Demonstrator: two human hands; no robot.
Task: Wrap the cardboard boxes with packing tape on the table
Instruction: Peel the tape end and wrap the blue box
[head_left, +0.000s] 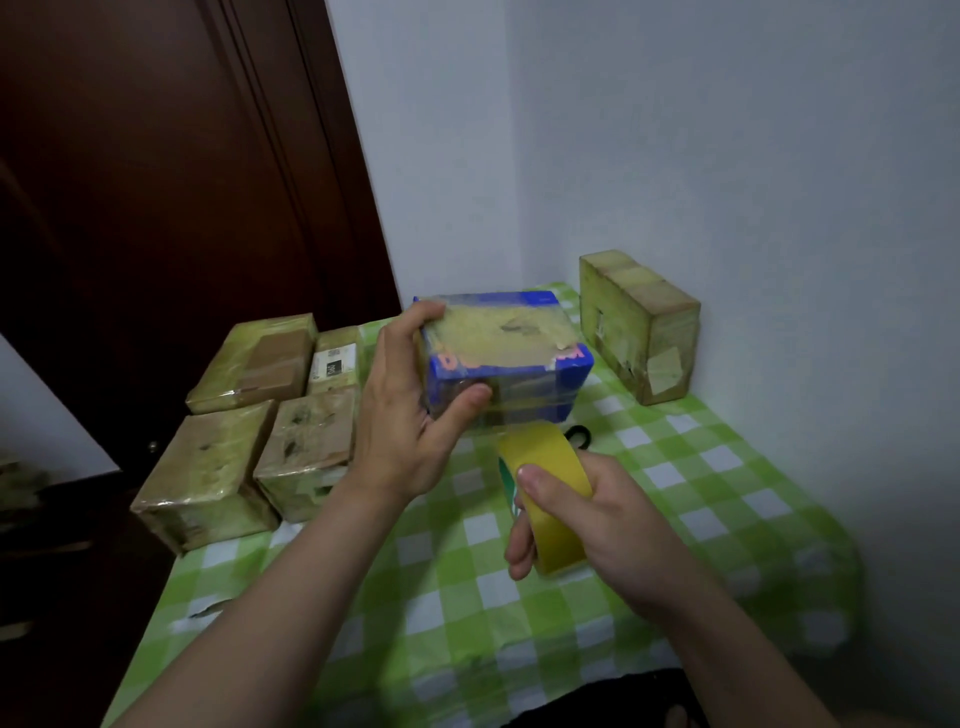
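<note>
A blue cardboard box (511, 345) with yellowish tape across its top is held up over the middle of the table. My left hand (410, 410) grips its left end, fingers over the top edge and thumb on the front face. My right hand (587, 519) grips a yellow roll of packing tape (545, 493) just below and in front of the box. A clear strip of tape runs from the roll up to the box's front face.
Several taped brown boxes (249, 426) lie grouped at the table's left edge. Another taped box (639, 325) stands against the wall at the back right. A small black object (579, 434) lies behind the roll. The table carries a green checked cloth (701, 483). A dark door (156, 182) stands behind.
</note>
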